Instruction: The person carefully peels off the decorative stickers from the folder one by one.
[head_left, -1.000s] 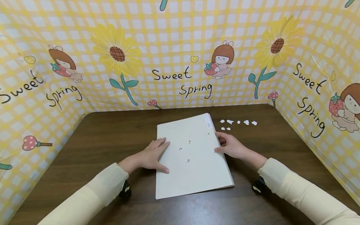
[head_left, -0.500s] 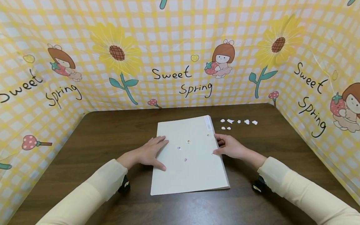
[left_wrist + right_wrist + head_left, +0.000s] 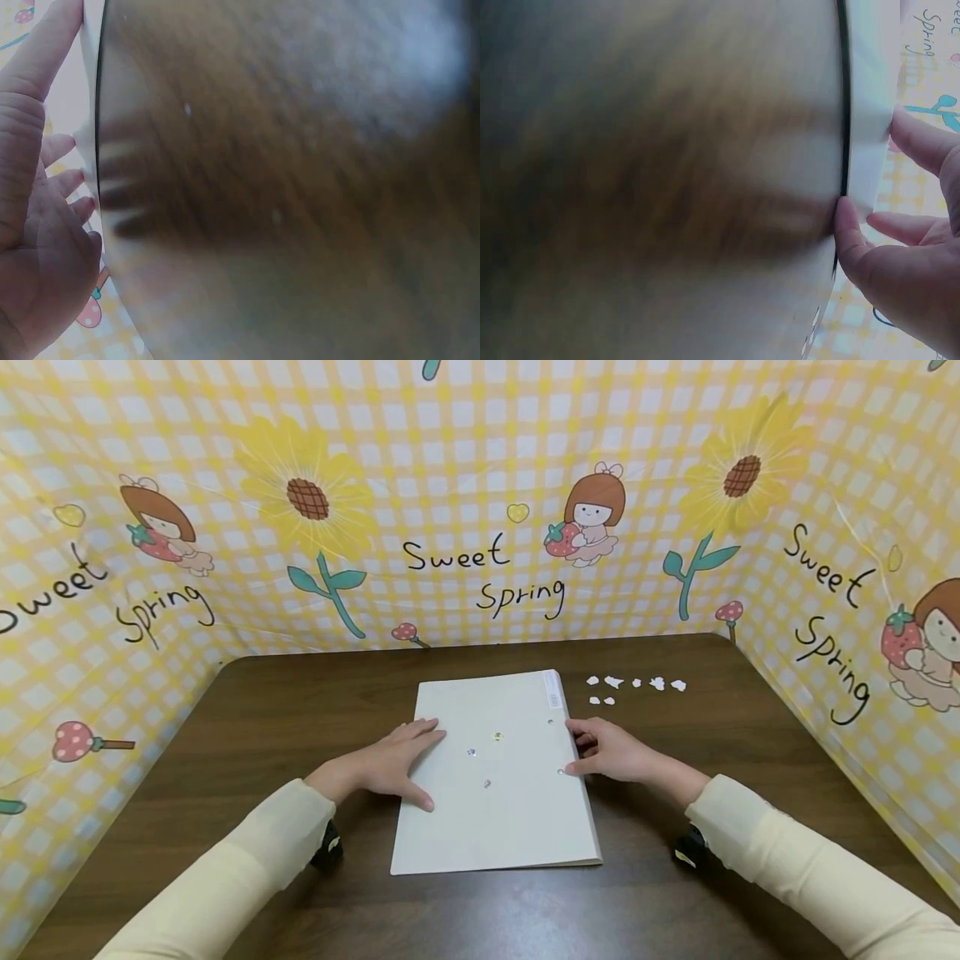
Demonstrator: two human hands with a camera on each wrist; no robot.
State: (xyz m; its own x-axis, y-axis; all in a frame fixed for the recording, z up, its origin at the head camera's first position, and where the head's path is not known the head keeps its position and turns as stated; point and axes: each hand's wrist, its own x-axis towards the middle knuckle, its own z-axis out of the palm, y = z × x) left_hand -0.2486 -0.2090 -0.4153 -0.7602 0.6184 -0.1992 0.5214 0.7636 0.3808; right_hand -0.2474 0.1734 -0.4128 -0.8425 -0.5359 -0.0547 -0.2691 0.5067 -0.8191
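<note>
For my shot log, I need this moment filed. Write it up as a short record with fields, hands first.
Left hand: left hand spread on the left edge of the white folder
Right hand: right hand touching the folder's right edge
Folder: lies on the brown table, with a label near its far right corner and small marks on top
Paper pieces: seven white paper pieces beyond the right hand, in two rows
Backdrop: yellow checked cloth

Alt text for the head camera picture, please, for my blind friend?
A person's left hand and right hand touch opposite sides of a pale folder on a brown table; white scraps lie beside it, yellow checked cloth behind.
</note>
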